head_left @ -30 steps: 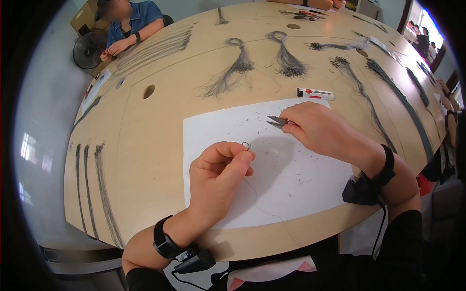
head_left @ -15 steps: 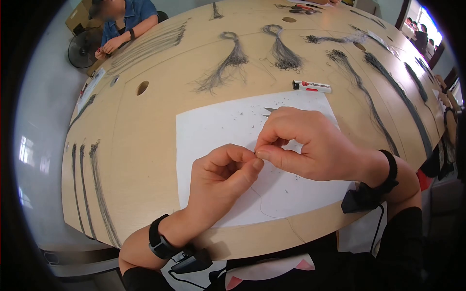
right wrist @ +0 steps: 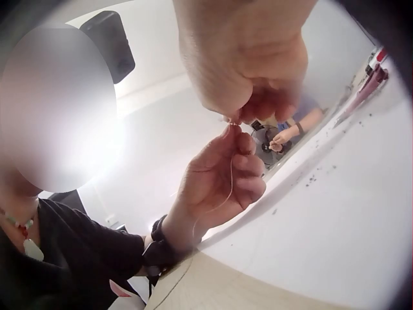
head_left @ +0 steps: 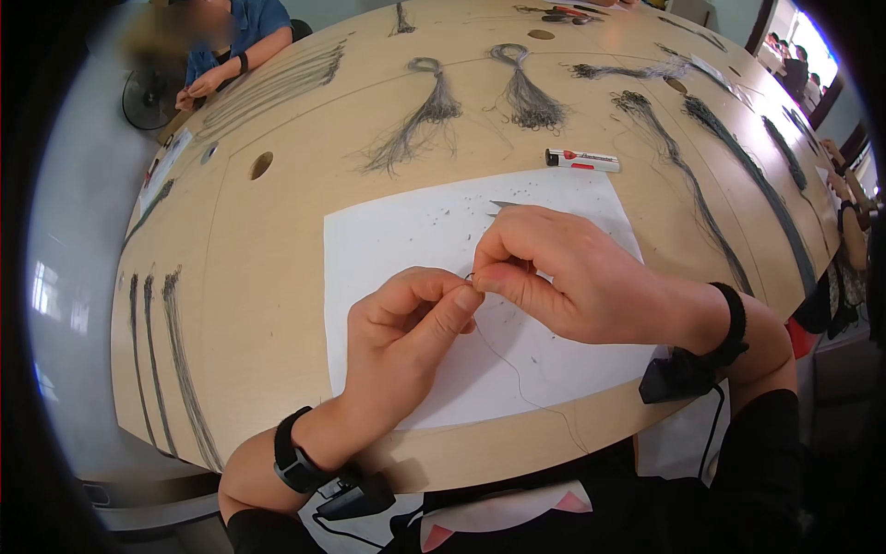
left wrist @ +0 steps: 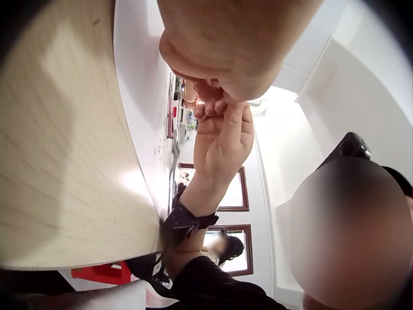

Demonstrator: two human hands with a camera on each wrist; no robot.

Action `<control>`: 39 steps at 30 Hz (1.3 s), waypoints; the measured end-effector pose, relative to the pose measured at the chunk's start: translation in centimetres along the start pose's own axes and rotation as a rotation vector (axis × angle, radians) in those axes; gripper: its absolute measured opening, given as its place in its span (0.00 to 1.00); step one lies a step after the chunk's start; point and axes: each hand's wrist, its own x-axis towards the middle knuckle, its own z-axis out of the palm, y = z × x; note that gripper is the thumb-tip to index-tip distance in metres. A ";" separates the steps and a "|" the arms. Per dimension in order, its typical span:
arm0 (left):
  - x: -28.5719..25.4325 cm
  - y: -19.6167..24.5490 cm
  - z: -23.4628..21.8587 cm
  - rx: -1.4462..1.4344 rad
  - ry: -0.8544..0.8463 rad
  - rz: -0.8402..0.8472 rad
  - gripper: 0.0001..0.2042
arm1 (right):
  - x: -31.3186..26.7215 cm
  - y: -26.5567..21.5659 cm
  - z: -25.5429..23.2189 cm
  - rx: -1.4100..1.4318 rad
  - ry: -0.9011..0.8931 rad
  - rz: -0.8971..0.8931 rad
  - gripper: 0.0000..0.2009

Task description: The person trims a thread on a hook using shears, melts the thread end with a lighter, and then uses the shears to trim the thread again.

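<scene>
A small dark fish hook shows between the meeting fingertips of both hands, above the white paper. My left hand pinches it from the left with thumb and forefinger. From the other side, my right hand pinches at the same spot, and its fingers cover most of the hook. Thin line runs from the fingertips across the left palm, then over the paper toward the table's near edge. Scissors lie on the paper beyond the right hand, which hides all but the blade tips in the head view.
White paper with dark specks covers the near table. Behind it lies a white-and-red marker. Bundles of hooked line lie across the table, with several bunches at left and right. Another person sits at far left.
My right hand has put the scissors down on the paper and come left and down to meet the left hand, now pinching at the hook. The view has shifted slightly.
</scene>
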 end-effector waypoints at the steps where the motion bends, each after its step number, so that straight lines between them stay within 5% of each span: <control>1: 0.0 0.1 0.0 -0.001 0.001 0.000 0.03 | 0.0 0.1 0.0 0.000 -0.001 0.000 0.03; 7: 0.4 -0.1 -0.3 -0.186 0.149 -0.168 0.05 | 0.1 -1.4 -0.8 0.010 -0.045 0.145 0.03; 10: 0.4 0.0 0.1 -0.222 0.246 -0.216 0.03 | -1.0 -5.2 -1.0 0.609 -0.206 0.159 0.04; 13: 0.4 -0.3 0.1 -0.212 0.261 -0.213 0.04 | -2.7 -8.3 1.3 0.897 -0.075 0.121 0.09; 17: 0.3 -0.4 1.1 -0.164 0.283 -0.236 0.05 | -3.4 -9.4 -0.1 0.894 -0.097 0.150 0.11; 19: 0.3 -0.1 1.2 -0.178 0.311 -0.232 0.06 | -2.7 -8.9 -1.1 0.875 -0.272 0.063 0.09; 20: 0.2 -0.1 1.1 -0.176 0.327 -0.261 0.06 | -2.7 -8.7 0.1 0.791 -0.028 -0.109 0.08; 21: -0.1 -0.1 1.0 -0.168 0.341 -0.251 0.06 | -2.5 -8.4 0.0 0.798 -0.036 -0.126 0.08; 24: -0.1 -0.1 0.6 -0.281 0.265 -0.279 0.03 | -1.0 -6.3 -1.3 0.731 -0.263 -0.241 0.09; 26: -0.1 0.2 0.9 -0.296 0.281 -0.258 0.03 | -0.1 -3.8 -0.8 0.021 0.000 -0.379 0.06; 28: -0.2 -0.1 0.5 -0.312 0.207 -0.214 0.05 | 0.3 -1.9 -0.3 -0.087 0.096 -0.020 0.06; 29: -0.3 -0.1 0.4 -0.310 0.212 -0.209 0.05 | 0.3 -1.3 -0.2 -0.086 0.095 -0.027 0.06; 31: -0.3 -0.1 0.4 -0.278 0.137 -0.170 0.05 | 0.5 -0.7 -0.3 0.174 0.066 0.225 0.09; 35: -0.3 -0.1 0.3 -0.262 0.100 -0.167 0.05 | 0.6 -0.5 -0.5 0.294 -0.118 0.339 0.07; 39: -0.3 -0.1 0.3 -0.249 0.090 -0.154 0.05 | 0.5 -0.5 -0.2 0.293 -0.104 0.353 0.05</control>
